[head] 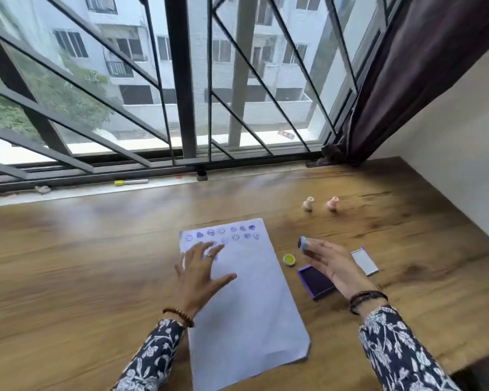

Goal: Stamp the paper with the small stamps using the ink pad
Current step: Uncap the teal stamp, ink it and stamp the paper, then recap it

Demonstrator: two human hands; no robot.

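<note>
A white paper (pixel 254 300) lies on the wooden table, with rows of purple smiley and heart prints along its top edge. My left hand (pixel 201 273) rests flat on the sheet's upper left, fingers spread, holding nothing. My right hand (pixel 329 262) hovers above the open purple ink pad (pixel 315 280) and pinches a small teal stamp (pixel 303 244) at its fingertips, inked face turned left. A yellow stamp (pixel 289 260) sits between the paper and the pad. Two more small stamps, one cream (pixel 308 204) and one pink (pixel 332 203), stand farther back.
The ink pad's lid (pixel 364 261) lies to the right of my right hand. A yellow-capped marker (pixel 131 182) lies on the window sill at the back. A barred window, a dark curtain (pixel 407 80) and a white wall bound the table's far and right sides.
</note>
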